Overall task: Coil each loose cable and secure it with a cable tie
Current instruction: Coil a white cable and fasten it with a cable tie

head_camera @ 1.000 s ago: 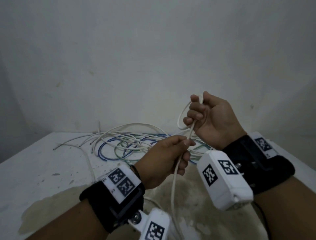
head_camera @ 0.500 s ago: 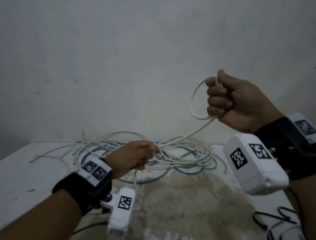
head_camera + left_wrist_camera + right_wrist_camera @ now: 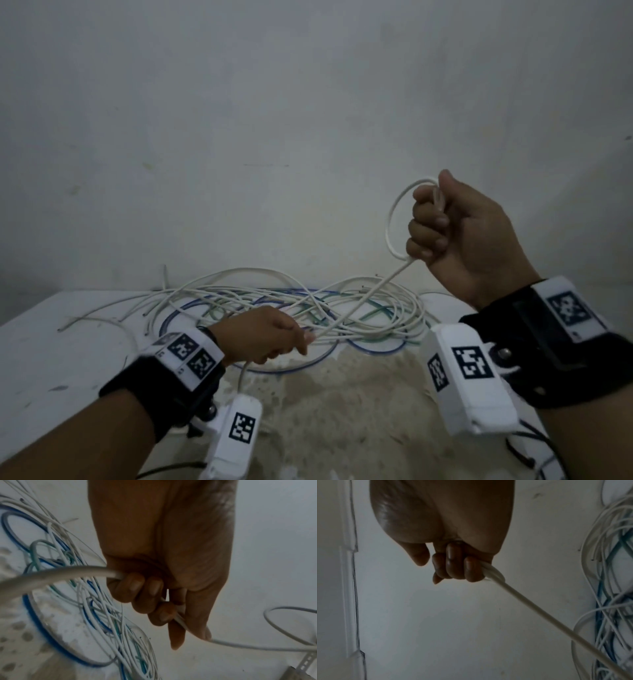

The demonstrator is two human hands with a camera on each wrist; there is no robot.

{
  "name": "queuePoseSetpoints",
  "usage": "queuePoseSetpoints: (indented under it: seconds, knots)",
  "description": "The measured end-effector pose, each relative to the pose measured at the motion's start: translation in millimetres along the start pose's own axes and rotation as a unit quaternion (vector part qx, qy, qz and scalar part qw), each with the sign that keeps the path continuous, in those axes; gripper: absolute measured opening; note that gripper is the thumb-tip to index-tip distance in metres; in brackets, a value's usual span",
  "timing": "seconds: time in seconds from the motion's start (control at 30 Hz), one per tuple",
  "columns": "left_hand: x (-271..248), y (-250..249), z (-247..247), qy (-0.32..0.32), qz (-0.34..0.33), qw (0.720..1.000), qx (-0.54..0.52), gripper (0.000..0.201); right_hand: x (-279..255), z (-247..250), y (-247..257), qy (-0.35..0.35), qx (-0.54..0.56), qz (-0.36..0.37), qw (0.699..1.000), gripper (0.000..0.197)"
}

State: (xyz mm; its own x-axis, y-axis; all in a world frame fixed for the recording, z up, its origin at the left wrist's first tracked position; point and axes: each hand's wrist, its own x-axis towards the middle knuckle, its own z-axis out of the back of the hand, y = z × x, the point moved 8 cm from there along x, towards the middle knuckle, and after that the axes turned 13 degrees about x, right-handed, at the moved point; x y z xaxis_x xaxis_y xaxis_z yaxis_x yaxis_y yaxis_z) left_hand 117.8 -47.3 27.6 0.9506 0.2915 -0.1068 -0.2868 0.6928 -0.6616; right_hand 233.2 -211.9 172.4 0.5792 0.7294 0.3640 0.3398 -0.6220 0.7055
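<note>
A white cable (image 3: 363, 301) runs taut between my two hands above the table. My right hand (image 3: 445, 233) is raised at the right, fist closed round one small loop of that cable (image 3: 394, 219); the right wrist view shows the cable (image 3: 539, 609) leaving my curled fingers (image 3: 458, 566). Lower and to the left, my left hand (image 3: 274, 335) grips the same cable (image 3: 68, 574) just above the table, fingers (image 3: 145, 592) curled round it. Behind the hands lies a tangled heap of white, blue and green cables (image 3: 239, 301). No cable tie is in view.
The white table (image 3: 51, 359) has a stained, rough patch (image 3: 342, 411) in front of me. A bare grey wall (image 3: 308, 120) rises right behind the heap. Black cords (image 3: 524, 455) lie at the lower right edge. A perforated metal strip (image 3: 307, 666) shows in the left wrist view.
My hands have drawn apart: the right rose up and to the right with its loop, the left dropped to the left along the cable. The span between them is now longer and taut.
</note>
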Motion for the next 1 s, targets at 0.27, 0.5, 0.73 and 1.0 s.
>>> queuePoseSetpoints:
  seconds: [0.27, 0.5, 0.73, 1.0]
  knots:
    - [4.5, 4.6, 9.7, -0.055, 0.067, 0.996, -0.027, 0.028, -18.6, -9.4, -6.6, 0.050, 0.025, -0.078, 0.995, 0.037]
    - [-6.8, -12.1, 98.1, -0.228, 0.119, 0.963, 0.073, 0.042, -51.5, 8.9, -64.3, 0.056, -0.107, -0.159, 0.980, 0.035]
    - [-13.3, -45.6, 86.7, -0.172, 0.087, 0.940, -0.282, 0.029, -51.8, 8.9, -96.5, 0.054, -0.156, -0.081, 0.983, 0.036]
    - [-31.2, -73.0, 44.6, -0.188, 0.025, 0.922, -0.336, 0.019, -39.4, 19.7, -118.3, -0.003, -0.156, -0.046, 0.987, 0.039]
